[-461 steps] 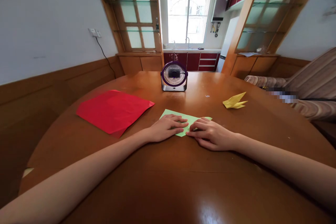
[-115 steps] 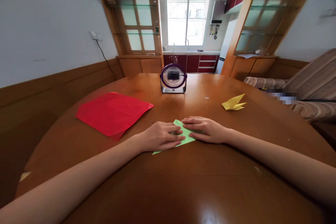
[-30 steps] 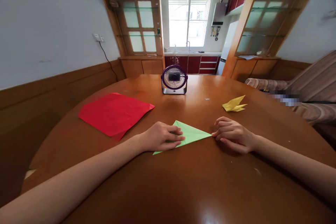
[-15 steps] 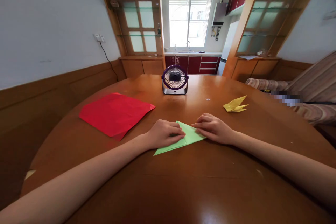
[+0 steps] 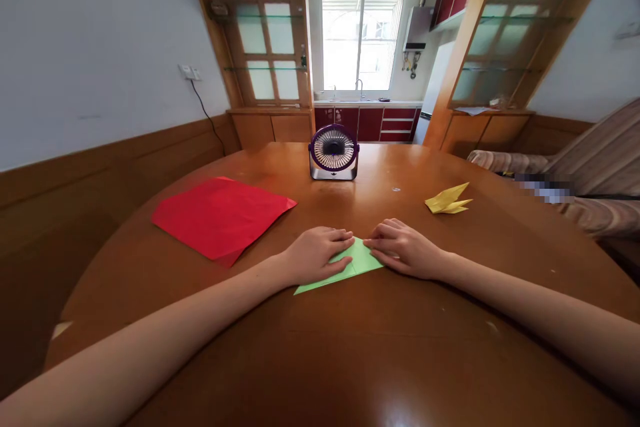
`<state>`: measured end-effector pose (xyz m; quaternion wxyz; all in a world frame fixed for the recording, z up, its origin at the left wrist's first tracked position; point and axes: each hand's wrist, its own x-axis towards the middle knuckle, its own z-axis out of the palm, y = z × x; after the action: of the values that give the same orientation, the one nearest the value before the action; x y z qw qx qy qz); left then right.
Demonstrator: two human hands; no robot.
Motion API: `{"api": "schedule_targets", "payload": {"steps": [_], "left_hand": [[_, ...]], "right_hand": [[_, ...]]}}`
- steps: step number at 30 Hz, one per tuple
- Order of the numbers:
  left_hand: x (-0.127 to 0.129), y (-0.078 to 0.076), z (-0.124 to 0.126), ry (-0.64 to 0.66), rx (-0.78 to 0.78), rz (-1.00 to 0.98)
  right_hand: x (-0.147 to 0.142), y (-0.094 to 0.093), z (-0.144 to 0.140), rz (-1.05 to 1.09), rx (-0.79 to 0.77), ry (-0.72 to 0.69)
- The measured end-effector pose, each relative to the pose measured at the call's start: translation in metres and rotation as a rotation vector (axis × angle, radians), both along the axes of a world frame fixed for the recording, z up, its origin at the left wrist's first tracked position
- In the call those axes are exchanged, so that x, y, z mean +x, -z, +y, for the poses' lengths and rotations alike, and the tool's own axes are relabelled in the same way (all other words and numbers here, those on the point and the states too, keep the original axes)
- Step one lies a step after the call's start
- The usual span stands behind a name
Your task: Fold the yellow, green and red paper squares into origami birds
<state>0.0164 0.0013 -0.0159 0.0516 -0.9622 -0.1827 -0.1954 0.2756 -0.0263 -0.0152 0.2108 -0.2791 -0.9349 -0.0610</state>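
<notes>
Both hands lie flat on the green paper [image 5: 350, 265] on the counter [image 5: 350, 347] — left hand [image 5: 316, 255] and right hand [image 5: 406, 248], fingertips nearly meeting, gripping nothing — its long axis slanting near-left.

Left hand [image 5: 315, 255] and right hand [image 5: 406, 247] flat, palms down, fingertips almost meeting.

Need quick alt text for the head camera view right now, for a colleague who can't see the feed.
Both bare hands press flat on a folded green paper on a round wooden table, the left hand on its left part and the right hand on its right. A red paper sheet lies to the left, a small purple desk fan stands behind, and a folded yellow paper figure sits to the right.
</notes>
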Motion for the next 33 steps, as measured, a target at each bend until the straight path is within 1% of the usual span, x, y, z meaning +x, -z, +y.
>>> {"api": "schedule_targets", "payload": {"steps": [5,8,15,19,28,33], "left_hand": [[-0.003,-0.004,0.003,0.027,0.048,0.061],[-0.005,-0.003,0.001,0.012,0.031,0.082],[-0.012,-0.005,-0.006,-0.011,-0.167,0.154],[-0.013,-0.007,-0.006,0.004,-0.221,0.158],[-0.014,-0.010,-0.008,-0.015,-0.154,0.197],[-0.010,-0.015,-0.012,-0.023,-0.147,0.225]], "right_hand": [[-0.001,-0.001,-0.001,-0.043,0.004,0.035],[-0.002,-0.002,-0.001,-0.076,0.009,0.040],[-0.003,-0.005,-0.003,-0.105,-0.002,0.033],[-0.004,-0.006,-0.002,-0.109,0.025,0.016],[0.004,-0.008,-0.004,-0.112,0.106,-0.049],[0.012,-0.008,-0.008,-0.045,0.094,-0.076]]}}
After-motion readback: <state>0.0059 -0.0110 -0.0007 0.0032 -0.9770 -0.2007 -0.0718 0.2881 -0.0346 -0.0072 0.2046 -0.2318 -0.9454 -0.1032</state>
